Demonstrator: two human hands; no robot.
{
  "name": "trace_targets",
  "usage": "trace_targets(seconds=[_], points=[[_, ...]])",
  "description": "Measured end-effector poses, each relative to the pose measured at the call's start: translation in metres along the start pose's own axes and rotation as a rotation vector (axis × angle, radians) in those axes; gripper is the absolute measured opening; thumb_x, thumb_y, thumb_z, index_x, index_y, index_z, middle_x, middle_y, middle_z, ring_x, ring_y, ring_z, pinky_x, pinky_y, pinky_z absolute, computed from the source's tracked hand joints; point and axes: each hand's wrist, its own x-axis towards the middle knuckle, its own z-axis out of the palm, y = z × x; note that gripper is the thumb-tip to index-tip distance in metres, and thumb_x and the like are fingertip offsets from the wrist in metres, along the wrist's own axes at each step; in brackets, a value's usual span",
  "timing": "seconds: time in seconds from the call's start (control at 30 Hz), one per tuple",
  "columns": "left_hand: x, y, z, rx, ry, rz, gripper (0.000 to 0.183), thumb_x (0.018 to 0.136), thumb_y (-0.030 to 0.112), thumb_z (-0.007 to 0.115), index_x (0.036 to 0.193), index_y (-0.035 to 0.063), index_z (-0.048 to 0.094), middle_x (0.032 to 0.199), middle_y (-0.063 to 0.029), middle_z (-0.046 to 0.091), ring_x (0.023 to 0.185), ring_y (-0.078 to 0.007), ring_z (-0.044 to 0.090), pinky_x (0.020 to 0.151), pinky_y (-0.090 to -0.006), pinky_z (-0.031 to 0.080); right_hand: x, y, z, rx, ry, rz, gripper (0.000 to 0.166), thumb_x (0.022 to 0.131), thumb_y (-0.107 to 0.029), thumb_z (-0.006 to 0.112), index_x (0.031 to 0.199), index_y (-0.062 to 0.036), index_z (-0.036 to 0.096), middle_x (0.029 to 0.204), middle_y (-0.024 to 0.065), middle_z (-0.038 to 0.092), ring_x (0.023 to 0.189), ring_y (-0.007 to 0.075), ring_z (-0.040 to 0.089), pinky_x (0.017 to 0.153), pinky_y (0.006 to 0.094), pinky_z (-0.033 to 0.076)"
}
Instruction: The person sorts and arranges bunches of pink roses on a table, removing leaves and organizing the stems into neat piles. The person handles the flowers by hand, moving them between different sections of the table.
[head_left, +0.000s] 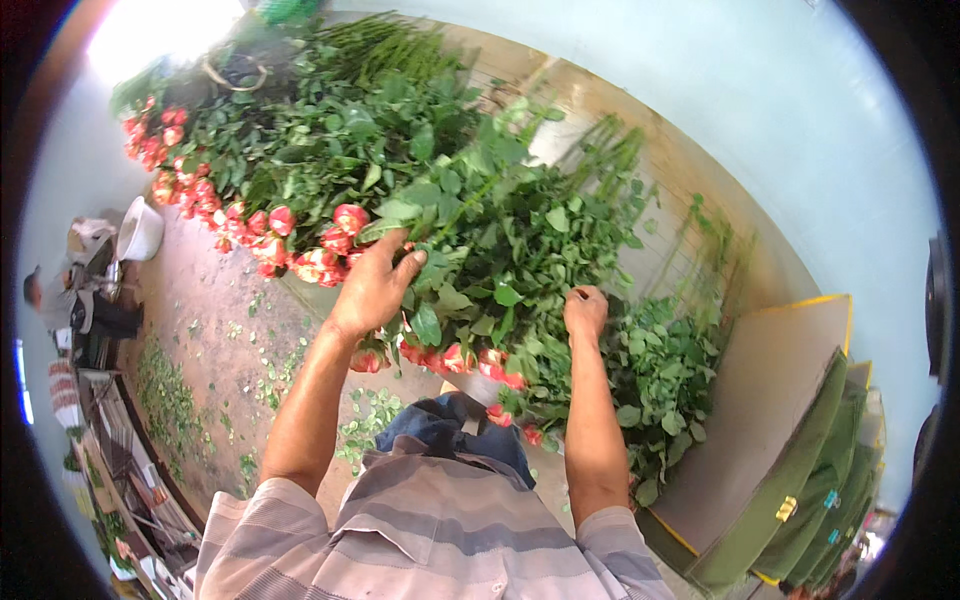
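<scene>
Before me lies a long heap of cut roses with red and cream heads (454, 358), dense green leaves (517, 247) and bare stems (607, 150) pointing away. My left hand (375, 289) is closed around a leafy rose (480, 191) near its head, which the fingers mostly hide. Its stem slants up to the right above the other foliage. Farther right, my right hand (585, 313) rests against the leaves with curled fingers. Whether it grips a stem there is hidden.
Fabric-covered boards (795, 480) with clips stand upright at the right, beside a pale panel (757, 405). Fallen leaves (169, 397) litter the floor. A white bucket (140, 229) and a person (82, 307) are at the far left. A pale wall (720, 82) rises behind the heap.
</scene>
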Motion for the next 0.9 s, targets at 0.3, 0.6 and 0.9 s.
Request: trace_targets(seconds=[0.3,0.6,0.9], points=[[0.027,0.013,0.030,-0.022,-0.095,-0.064,0.047,0.092,0.024,0.055,0.123,-0.0115,0.047,0.120,-0.0261,0.057,0.115,-0.0303,0.054,0.097,-0.0340,0.039,-0.022,-0.039,-0.011,-0.252,-0.048,-0.060,0.035,0.078,-0.030,0.063,0.103,-0.0041,0.065,0.097,0.0190,0.066,0.091,0.0362,0.062,0.079,0.0433,0.047],[0.021,0.008,0.061,-0.178,-0.190,-0.049,0.045,0.092,0.021,0.055,0.124,-0.0104,0.048,0.117,-0.0234,0.059,0.110,-0.0264,0.056,0.095,-0.0326,0.041,-0.037,-0.012,-0.038,0.663,0.007,0.067,0.024,0.091,-0.020,0.057,0.108,-0.0058,0.066,0.100,0.0095,0.066,0.086,0.0228,0.062,0.073,0.0371,0.048],[-0.001,0.042,0.085,-0.422,-0.355,-0.099,0.039,0.094,0.022,0.053,0.124,-0.0040,0.051,0.115,-0.0168,0.061,0.106,-0.0232,0.056,0.093,-0.0337,0.042,-0.077,-0.005,-0.057,1.010,-0.080,-0.118,0.023,0.091,-0.021,0.058,0.103,-0.0037,0.067,0.082,0.0010,0.064,0.067,0.0104,0.056,0.058,0.0254,0.044]])
